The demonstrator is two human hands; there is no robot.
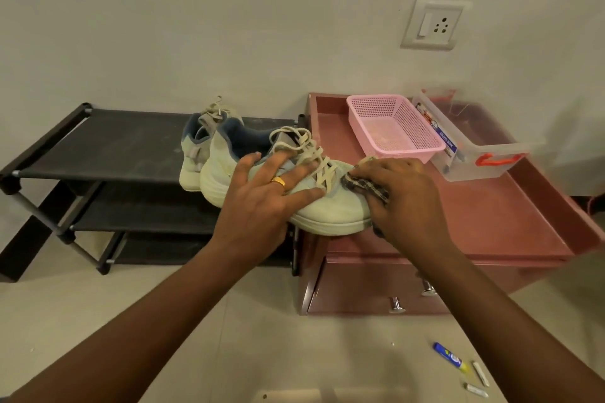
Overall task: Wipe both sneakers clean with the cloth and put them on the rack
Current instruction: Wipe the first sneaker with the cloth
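Observation:
A pale green sneaker with beige laces lies across the gap between the black shoe rack and the pink cabinet top, toe pointing right. My left hand rests flat on its upper with straight, spread fingers. My right hand grips a dark patterned cloth and presses it on the toe. The second sneaker stands behind on the rack's top shelf, heel toward me.
On the pink cabinet stand a pink plastic basket and a clear storage box with red latches. Two drawer knobs stick out in front. A blue tube and small white pieces lie on the floor. A wall socket is above.

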